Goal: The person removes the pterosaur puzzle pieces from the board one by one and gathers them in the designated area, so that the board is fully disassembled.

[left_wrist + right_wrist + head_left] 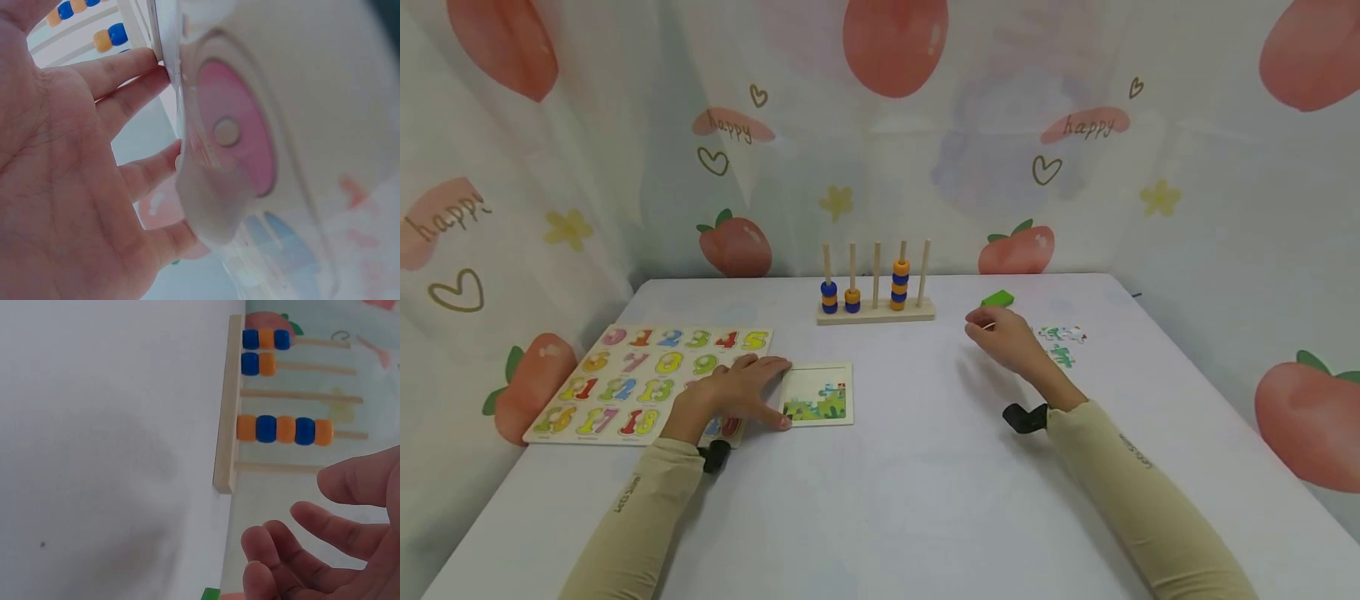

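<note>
A small jigsaw tray [817, 421] lies left of the middle, with joined green and blue pieces [820, 402] in its lower part. My left hand [741, 390] spans the tray's left side, thumb at the near corner and fingertips by the far one. In the left wrist view the fingers of this hand [87, 156] are spread and fairly straight. Over the table, right of the middle, hangs my right hand [1007, 337]. Its fingers [312, 556] are loosely curled in the right wrist view, the thumb [356, 481] apart from them, with nothing visible between.
Under and beyond my left hand lies a number board [568, 435] with colourful knobbed numerals. An abacus [876, 315] with blue and orange beads stands at the back. Near my right hand are a green block [999, 297] and loose jigsaw pieces [1062, 356].
</note>
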